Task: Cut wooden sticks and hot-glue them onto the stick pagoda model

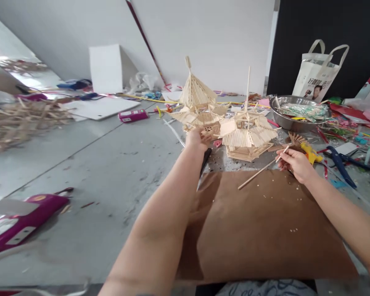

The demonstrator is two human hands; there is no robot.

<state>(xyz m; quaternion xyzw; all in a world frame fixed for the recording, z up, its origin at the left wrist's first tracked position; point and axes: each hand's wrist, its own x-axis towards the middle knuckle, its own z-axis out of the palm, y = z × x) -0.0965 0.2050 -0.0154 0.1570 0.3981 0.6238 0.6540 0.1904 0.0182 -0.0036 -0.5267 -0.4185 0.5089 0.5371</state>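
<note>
Someone's left hand (200,139) is touching the near side of the tower (198,93), a stick model with a pointed roof; its fingers are partly hidden, so how firmly they are closing cannot be told. The right hand (292,163) is pinching a thin stick (260,172) near its upper end between thumb and fingers. The stick is sloping down to the left, its lower end lying over the far part of a brown sheet (265,230), which is covering the worktop (111,168) in front of the person and carrying a few pale crumbs.

The tower is standing beyond the sheet, and just to its right a second model (245,137) is standing with an open top and a tall stick rising upright from it. A dark handle (206,160) is lying below the left hand. Near the right hand, a yellow tool (310,153) is lying, with blue handles (341,166) farther right. Behind these, a metal bowl (284,121) is holding wrappers and sticks, and a bag (313,76) is standing behind it. On the left, a purple device (33,218) is lying near a heap (24,123) of sticks.
</note>
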